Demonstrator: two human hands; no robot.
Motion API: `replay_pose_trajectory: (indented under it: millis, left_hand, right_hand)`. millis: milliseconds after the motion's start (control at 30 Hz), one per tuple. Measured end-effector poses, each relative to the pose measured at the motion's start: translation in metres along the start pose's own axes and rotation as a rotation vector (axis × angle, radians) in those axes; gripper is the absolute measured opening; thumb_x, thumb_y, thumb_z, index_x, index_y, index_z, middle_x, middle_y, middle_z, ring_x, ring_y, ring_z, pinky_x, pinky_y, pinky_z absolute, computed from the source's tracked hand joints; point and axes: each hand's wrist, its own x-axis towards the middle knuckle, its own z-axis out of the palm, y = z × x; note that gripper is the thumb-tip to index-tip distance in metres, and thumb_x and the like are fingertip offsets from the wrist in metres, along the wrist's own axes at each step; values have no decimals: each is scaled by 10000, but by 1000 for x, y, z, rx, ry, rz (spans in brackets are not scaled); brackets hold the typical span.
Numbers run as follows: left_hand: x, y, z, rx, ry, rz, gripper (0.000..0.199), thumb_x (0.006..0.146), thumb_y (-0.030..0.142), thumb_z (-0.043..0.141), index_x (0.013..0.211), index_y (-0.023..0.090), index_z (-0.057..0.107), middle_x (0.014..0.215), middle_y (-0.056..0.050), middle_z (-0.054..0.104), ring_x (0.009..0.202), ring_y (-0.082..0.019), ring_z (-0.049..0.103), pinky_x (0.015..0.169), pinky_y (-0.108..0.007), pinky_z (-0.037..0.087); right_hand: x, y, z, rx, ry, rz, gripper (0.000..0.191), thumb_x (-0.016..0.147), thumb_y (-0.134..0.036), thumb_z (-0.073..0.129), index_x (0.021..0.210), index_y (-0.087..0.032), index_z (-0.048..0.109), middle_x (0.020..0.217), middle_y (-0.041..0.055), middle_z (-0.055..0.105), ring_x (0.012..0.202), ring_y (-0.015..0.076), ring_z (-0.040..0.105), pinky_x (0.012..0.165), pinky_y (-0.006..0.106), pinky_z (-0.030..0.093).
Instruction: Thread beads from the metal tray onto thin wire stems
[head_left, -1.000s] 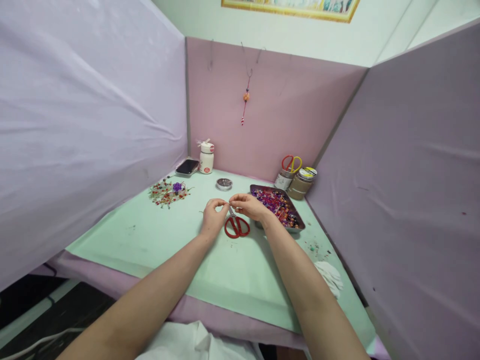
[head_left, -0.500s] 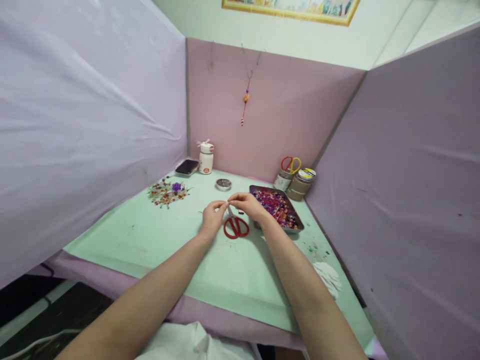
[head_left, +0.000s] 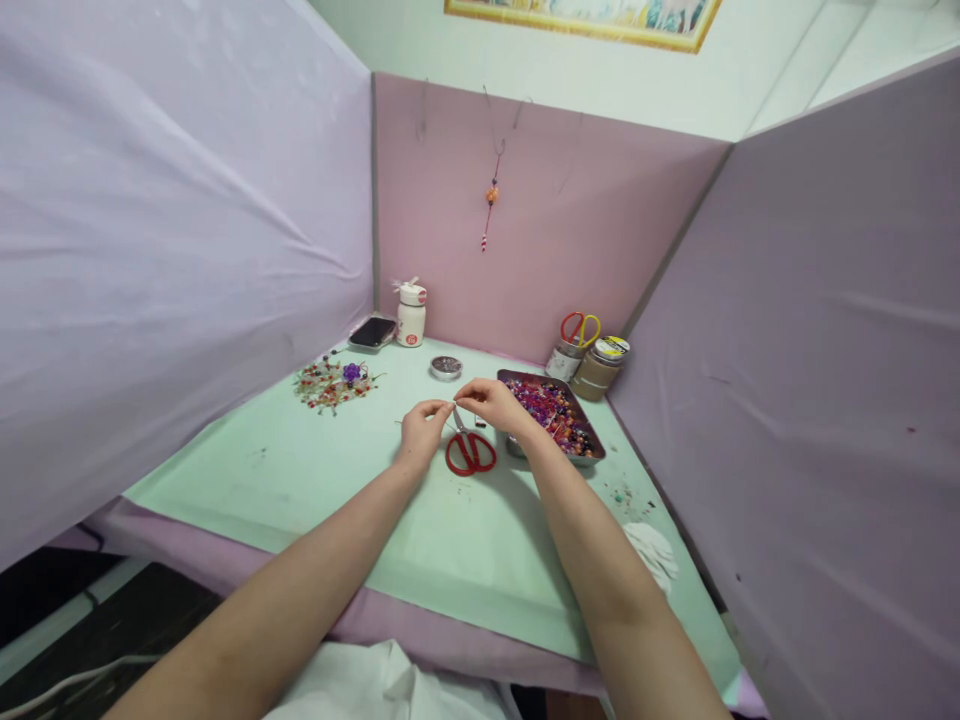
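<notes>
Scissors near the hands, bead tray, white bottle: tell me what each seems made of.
Scissors: silvery gray blades, apparently metal; the smooth, even red handles look plastic or plastic-coated.
Bead tray: probably metal, its outer wall dull silver-gray.
White bottle: smooth, opaque white; could be plastic or painted metal.

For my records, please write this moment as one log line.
left hand: pinching; right hand: pinching; anything held: unclear; red-handled scissors: on table; bead tray: at right

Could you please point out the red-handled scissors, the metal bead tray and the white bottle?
Red-handled scissors (head_left: pixel 466 453): head view, on a red handle's inner side.
Metal bead tray (head_left: pixel 589 461): head view, on its near outer wall.
White bottle (head_left: pixel 410 322): head view, on its body below the lid.
</notes>
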Motion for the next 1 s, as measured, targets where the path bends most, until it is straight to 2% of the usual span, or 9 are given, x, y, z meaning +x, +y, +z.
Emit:
replay_pose_trajectory:
  millis: [233,333,467,600,667,800,1000]
  left_hand:
    - [1,-1,0,27,-3,-18,226,696,372,629,759,165,691,867,-74,705,881,-205,617,868,-324,439]
    - [1,-2,0,99,14,9,189,701,342,616,745,170,678,849,-65,693,867,-200,611,860,-325,436]
    - [0,-3,-2,323,5,108,122,707,291,589,718,198,667,897,-66,665,932,-224,584,895,-364,411]
    - [-4,-2,-4,633,-23,73,106,691,277,584,740,237,669,1036,-89,630,1070,-321,507,911,-469,362]
    - [-5,-1,-5,714,-27,62,175,682,262,583,834,249,670,1107,-100,605,1105,-345,478,901,-489,354]
    - [-5,-1,-6,715,-14,104,321,705,263,583,1023,253,629,1181,-109,584,1127,-333,467,899,-469,355]
    - [1,-6,-7,605,-39,124,143,763,320,582,855,246,665,1035,-77,663,1031,-286,541,897,-437,361]
  right_hand:
    - [3,-2,5,-206,5,-105,91,774,-207,532,732,-189,611,741,7,591,714,129,502,684,256,384]
    - [5,1,1,-263,72,-115,85,780,-196,494,733,-187,564,764,13,561,724,133,480,697,263,377]
    - [6,5,-11,-263,199,-83,83,789,-203,462,767,-190,541,778,13,551,732,138,480,710,269,373]
    - [5,8,-18,-231,253,-38,97,804,-249,459,782,-192,535,777,10,553,703,137,478,677,270,365]
    - [5,9,-18,-213,248,-35,106,807,-258,456,782,-192,535,771,8,553,694,136,477,668,269,364]
    - [5,6,-16,-174,224,-43,103,803,-254,454,780,-194,534,763,5,556,696,136,481,671,268,369]
    - [5,3,-18,-151,230,-25,131,818,-286,460,792,-193,548,773,9,574,714,139,491,689,268,375]
